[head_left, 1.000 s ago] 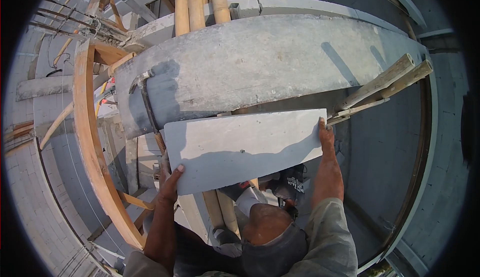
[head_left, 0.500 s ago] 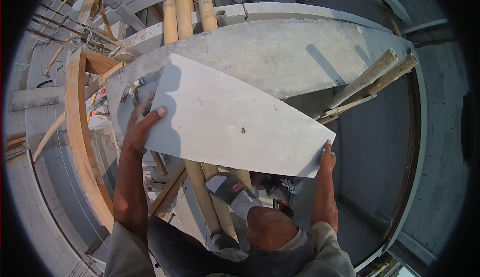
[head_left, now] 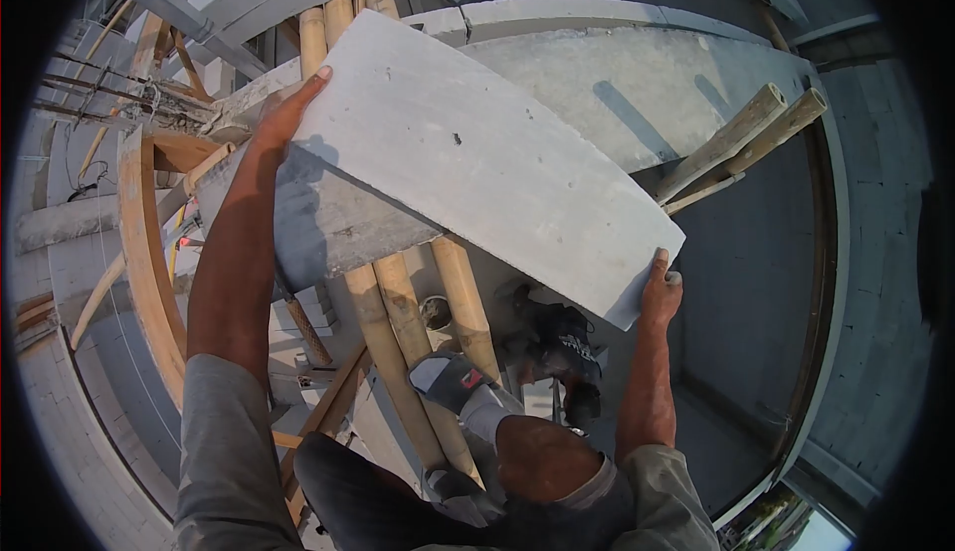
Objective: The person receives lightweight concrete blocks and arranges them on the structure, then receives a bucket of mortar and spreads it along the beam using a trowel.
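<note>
A large pale grey block [head_left: 487, 153] slants from upper left to lower right above a weathered board [head_left: 597, 84]. At the block's upper left end, my left hand [head_left: 288, 113] grips the edge, thumb on the top face. My right hand [head_left: 661, 290] holds the lower right corner, with its thumb on the face. The fingers under the block are hidden on both sides. Below the board's left part, the wrapped handle of a hammer [head_left: 308, 332] shows; its head is out of sight behind my left arm.
Bamboo poles [head_left: 408, 352] run under the board beside my foot. Two cut poles [head_left: 731, 143] stick up at the right. A curved wooden frame [head_left: 141, 233] stands at the left, near rebar [head_left: 109, 93]. A person in dark clothing [head_left: 562, 347] is below.
The block has risen and moved forward at its left end, turning from nearly level to slanted. My left hand went up with it, while my right hand shifted slightly right. Poles and board below are uncovered.
</note>
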`<move>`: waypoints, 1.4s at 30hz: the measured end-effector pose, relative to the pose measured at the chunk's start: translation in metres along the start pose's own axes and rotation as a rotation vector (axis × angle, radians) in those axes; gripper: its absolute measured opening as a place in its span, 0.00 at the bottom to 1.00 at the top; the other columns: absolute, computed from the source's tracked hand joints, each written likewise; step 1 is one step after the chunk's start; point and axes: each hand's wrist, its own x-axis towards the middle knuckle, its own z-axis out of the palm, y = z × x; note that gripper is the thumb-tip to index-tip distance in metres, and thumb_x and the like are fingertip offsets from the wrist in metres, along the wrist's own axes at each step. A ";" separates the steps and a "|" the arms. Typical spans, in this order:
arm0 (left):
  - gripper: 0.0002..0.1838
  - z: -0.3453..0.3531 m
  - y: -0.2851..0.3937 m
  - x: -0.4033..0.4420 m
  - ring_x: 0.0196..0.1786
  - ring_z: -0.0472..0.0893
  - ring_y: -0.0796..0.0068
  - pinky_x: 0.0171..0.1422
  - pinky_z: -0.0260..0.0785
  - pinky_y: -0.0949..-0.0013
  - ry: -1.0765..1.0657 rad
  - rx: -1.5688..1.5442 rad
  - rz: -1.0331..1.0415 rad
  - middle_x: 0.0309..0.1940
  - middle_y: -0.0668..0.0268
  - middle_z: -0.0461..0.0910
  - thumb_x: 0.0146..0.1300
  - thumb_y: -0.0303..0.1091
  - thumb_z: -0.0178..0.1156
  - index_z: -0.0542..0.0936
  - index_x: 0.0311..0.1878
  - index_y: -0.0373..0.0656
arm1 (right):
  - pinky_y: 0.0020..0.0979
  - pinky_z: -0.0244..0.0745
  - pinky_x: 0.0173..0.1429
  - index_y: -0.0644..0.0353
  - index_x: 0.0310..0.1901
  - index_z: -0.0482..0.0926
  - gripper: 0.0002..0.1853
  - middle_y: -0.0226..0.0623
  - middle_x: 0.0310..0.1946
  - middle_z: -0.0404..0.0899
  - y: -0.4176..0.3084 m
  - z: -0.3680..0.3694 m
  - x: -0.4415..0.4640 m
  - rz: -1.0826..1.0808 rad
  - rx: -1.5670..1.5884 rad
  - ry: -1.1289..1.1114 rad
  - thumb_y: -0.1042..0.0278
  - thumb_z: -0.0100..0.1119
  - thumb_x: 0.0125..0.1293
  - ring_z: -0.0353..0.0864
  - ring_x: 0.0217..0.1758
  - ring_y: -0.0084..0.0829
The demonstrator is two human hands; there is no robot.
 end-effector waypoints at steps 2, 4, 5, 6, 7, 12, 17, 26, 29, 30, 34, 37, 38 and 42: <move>0.40 0.010 -0.026 -0.002 0.52 0.77 0.64 0.58 0.67 0.66 0.299 0.000 0.120 0.50 0.55 0.78 0.54 0.55 0.66 0.70 0.61 0.32 | 0.36 0.71 0.47 0.73 0.37 0.76 0.37 0.50 0.32 0.79 -0.028 -0.027 -0.004 0.015 0.011 -0.091 0.33 0.54 0.61 0.77 0.36 0.37; 0.42 0.032 -0.057 -0.032 0.60 0.71 0.62 0.64 0.60 0.65 0.407 -0.098 0.219 0.58 0.53 0.72 0.56 0.53 0.66 0.64 0.65 0.31 | 0.33 0.71 0.45 0.71 0.40 0.77 0.35 0.46 0.35 0.79 -0.028 -0.029 0.000 0.019 -0.016 -0.118 0.34 0.55 0.61 0.75 0.36 0.34; 0.44 0.043 -0.070 -0.050 0.64 0.68 0.62 0.67 0.57 0.65 0.450 -0.154 0.244 0.63 0.52 0.67 0.57 0.52 0.65 0.60 0.68 0.31 | 0.32 0.71 0.46 0.69 0.45 0.76 0.34 0.44 0.38 0.79 -0.014 -0.018 0.001 0.095 0.233 -0.196 0.36 0.56 0.61 0.75 0.38 0.33; 0.47 0.059 -0.070 -0.076 0.67 0.63 0.61 0.70 0.54 0.65 0.458 -0.201 0.132 0.66 0.52 0.62 0.57 0.52 0.65 0.56 0.70 0.31 | 0.32 0.72 0.47 0.67 0.50 0.75 0.34 0.42 0.42 0.79 -0.008 -0.012 0.005 0.159 0.484 -0.275 0.38 0.56 0.62 0.76 0.41 0.33; 0.50 0.077 -0.070 -0.105 0.71 0.59 0.60 0.72 0.51 0.64 0.468 -0.242 0.010 0.70 0.51 0.56 0.57 0.52 0.65 0.52 0.71 0.32 | 0.31 0.72 0.52 0.64 0.59 0.69 0.34 0.40 0.48 0.77 -0.026 -0.021 -0.005 0.292 0.716 -0.420 0.42 0.57 0.62 0.77 0.47 0.35; 0.52 0.150 -0.071 -0.151 0.74 0.51 0.58 0.75 0.43 0.61 0.169 -0.390 -0.117 0.72 0.49 0.50 0.57 0.53 0.65 0.48 0.72 0.31 | 0.34 0.70 0.59 0.62 0.62 0.66 0.36 0.41 0.53 0.75 -0.022 -0.022 -0.013 0.368 1.083 -0.705 0.42 0.56 0.62 0.76 0.53 0.37; 0.49 0.163 -0.069 -0.123 0.73 0.54 0.57 0.74 0.48 0.59 0.147 -0.490 -0.016 0.71 0.48 0.52 0.58 0.51 0.65 0.50 0.72 0.31 | 0.36 0.70 0.59 0.60 0.63 0.65 0.35 0.41 0.53 0.74 0.014 -0.007 -0.029 0.351 1.157 -0.598 0.43 0.56 0.61 0.74 0.55 0.38; 0.48 0.205 -0.032 -0.069 0.72 0.56 0.54 0.73 0.51 0.61 -0.029 -0.287 0.074 0.69 0.40 0.55 0.59 0.50 0.61 0.50 0.70 0.27 | 0.39 0.67 0.61 0.61 0.62 0.65 0.34 0.44 0.56 0.70 0.000 -0.010 0.022 0.214 1.237 -0.442 0.44 0.53 0.62 0.72 0.58 0.40; 0.49 0.215 -0.022 -0.027 0.75 0.51 0.58 0.76 0.41 0.63 -0.235 -0.347 0.053 0.72 0.46 0.50 0.59 0.49 0.61 0.48 0.71 0.29 | 0.39 0.67 0.62 0.61 0.63 0.64 0.34 0.44 0.58 0.69 -0.012 -0.004 0.021 0.270 1.256 -0.374 0.44 0.52 0.63 0.71 0.59 0.41; 0.48 0.212 -0.026 -0.010 0.75 0.51 0.58 0.76 0.41 0.63 -0.281 -0.310 0.079 0.72 0.46 0.50 0.59 0.51 0.60 0.49 0.72 0.30 | 0.39 0.67 0.62 0.61 0.63 0.64 0.34 0.44 0.58 0.69 -0.009 -0.004 0.014 0.287 1.252 -0.376 0.44 0.52 0.63 0.71 0.59 0.41; 0.46 0.172 0.000 -0.020 0.72 0.58 0.51 0.73 0.51 0.61 -0.345 0.128 0.074 0.71 0.45 0.54 0.61 0.54 0.56 0.51 0.72 0.33 | 0.40 0.67 0.63 0.60 0.66 0.60 0.35 0.44 0.60 0.68 -0.035 -0.004 -0.003 0.237 1.307 -0.373 0.42 0.48 0.66 0.70 0.61 0.43; 0.46 0.157 -0.018 -0.038 0.70 0.61 0.49 0.72 0.52 0.61 -0.227 0.300 0.164 0.68 0.43 0.59 0.61 0.58 0.55 0.52 0.72 0.34 | 0.41 0.67 0.63 0.59 0.67 0.59 0.35 0.44 0.61 0.67 -0.039 -0.003 -0.016 0.247 1.334 -0.362 0.41 0.46 0.66 0.69 0.62 0.44; 0.47 0.163 -0.034 -0.041 0.69 0.63 0.49 0.71 0.54 0.61 -0.211 0.285 0.149 0.66 0.42 0.62 0.61 0.59 0.55 0.52 0.72 0.34 | 0.41 0.67 0.63 0.59 0.67 0.59 0.36 0.44 0.61 0.67 -0.037 -0.002 -0.026 0.291 1.330 -0.346 0.41 0.46 0.66 0.69 0.62 0.44; 0.50 0.221 -0.006 -0.058 0.73 0.55 0.53 0.74 0.48 0.62 -0.315 0.269 0.089 0.69 0.42 0.55 0.60 0.61 0.55 0.51 0.71 0.30 | 0.41 0.68 0.62 0.58 0.67 0.59 0.36 0.43 0.60 0.67 -0.036 0.006 -0.032 0.341 1.320 -0.286 0.39 0.46 0.65 0.70 0.61 0.43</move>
